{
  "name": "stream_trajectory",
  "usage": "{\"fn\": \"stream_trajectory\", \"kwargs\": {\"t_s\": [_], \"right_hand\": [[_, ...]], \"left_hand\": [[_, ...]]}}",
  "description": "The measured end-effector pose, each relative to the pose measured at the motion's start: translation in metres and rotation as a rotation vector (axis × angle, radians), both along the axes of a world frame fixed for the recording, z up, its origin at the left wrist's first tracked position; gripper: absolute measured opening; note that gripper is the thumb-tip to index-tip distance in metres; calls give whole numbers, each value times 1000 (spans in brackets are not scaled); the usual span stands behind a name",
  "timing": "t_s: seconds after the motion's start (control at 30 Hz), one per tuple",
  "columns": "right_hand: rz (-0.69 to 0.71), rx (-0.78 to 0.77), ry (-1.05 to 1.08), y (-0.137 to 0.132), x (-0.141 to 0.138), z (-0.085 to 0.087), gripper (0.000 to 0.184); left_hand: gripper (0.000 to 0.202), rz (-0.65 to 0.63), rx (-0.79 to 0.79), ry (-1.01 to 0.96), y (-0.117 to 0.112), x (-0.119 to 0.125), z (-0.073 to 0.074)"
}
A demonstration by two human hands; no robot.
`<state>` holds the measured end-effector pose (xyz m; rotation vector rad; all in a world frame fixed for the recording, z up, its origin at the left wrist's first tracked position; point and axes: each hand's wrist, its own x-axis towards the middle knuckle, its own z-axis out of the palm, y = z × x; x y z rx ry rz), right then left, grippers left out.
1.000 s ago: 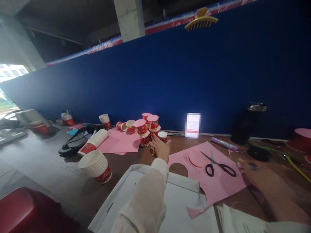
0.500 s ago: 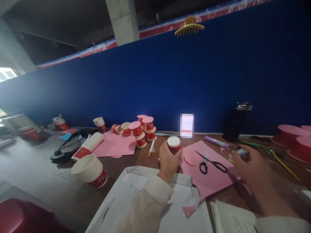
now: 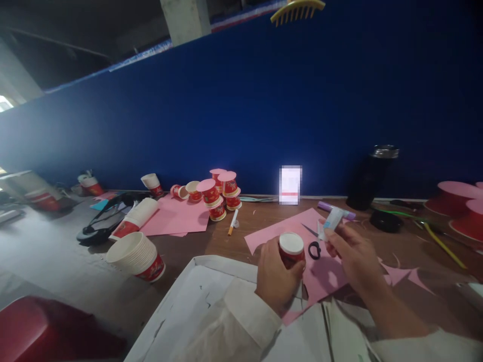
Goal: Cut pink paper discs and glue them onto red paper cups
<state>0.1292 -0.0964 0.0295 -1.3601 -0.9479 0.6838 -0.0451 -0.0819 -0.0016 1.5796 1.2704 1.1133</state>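
Observation:
My left hand (image 3: 278,274) is wrapped round a small red paper cup (image 3: 292,248) held bottom-up, its white base facing me. My right hand (image 3: 352,254) pinches a small white and blue glue tube (image 3: 332,221) just right of the cup, nozzle pointing down-left. Both hands hover over a pink paper sheet (image 3: 287,229) on the brown table. Black-handled scissors (image 3: 313,246) lie on that sheet between my hands, partly hidden by them.
A cluster of small red cups with pink lids (image 3: 221,193) stands at the back by the blue wall. A stack of paper cups (image 3: 136,254) lies on its side at left. A white cardboard tray (image 3: 196,301) sits near me. A black flask (image 3: 372,176), a purple marker (image 3: 328,207) and red-pink hats (image 3: 458,201) are at right.
My left hand picked the small cup from beside the cluster and carried it back toward me. My right hand lifted the glue tube from the table and brought it beside the cup.

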Motion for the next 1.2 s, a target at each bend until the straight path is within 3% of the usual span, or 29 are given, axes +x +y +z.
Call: {"fn": "stream_trajectory", "kwargs": {"t_s": [0.13, 0.43, 0.67, 0.97, 1.2], "right_hand": [[44, 20, 20, -8, -10, 5, 36], [28, 33, 59, -3, -10, -7, 44], [-25, 32, -28, -5, -12, -2, 36], [94, -21, -172, -1, -5, -24, 36], [-20, -109, -229, 3, 0, -26, 32]], "left_hand": [[51, -38, 113, 155, 0, 1, -7], [47, -81, 220, 304, 4, 1, -7], [42, -73, 181, 350, 8, -1, -3], [42, -115, 175, 353, 10, -2, -2], [45, -113, 165, 370, 9, -3, 0]]}}
